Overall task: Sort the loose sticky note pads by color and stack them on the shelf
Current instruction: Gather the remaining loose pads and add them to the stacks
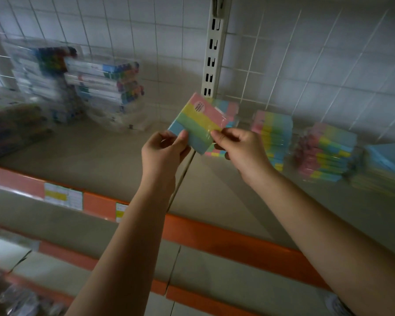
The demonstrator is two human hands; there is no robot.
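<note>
Pink, yellow, green and blue striped sticky note pad point(195, 123), film-wrapped, tilted above shelf point(100, 153), lower corners pinched by curled fingers of left hand point(163, 151) and right hand point(240, 148).

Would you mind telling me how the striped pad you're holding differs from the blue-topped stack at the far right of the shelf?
The striped pad is a single pack held tilted above the shelf, pinched by the left hand and right hand; the blue-topped stack is several pads piled up, resting on the shelf. The striped pad shows pink, yellow, green and blue bands; the stack's top face is plain blue. Both look pastel.
</note>
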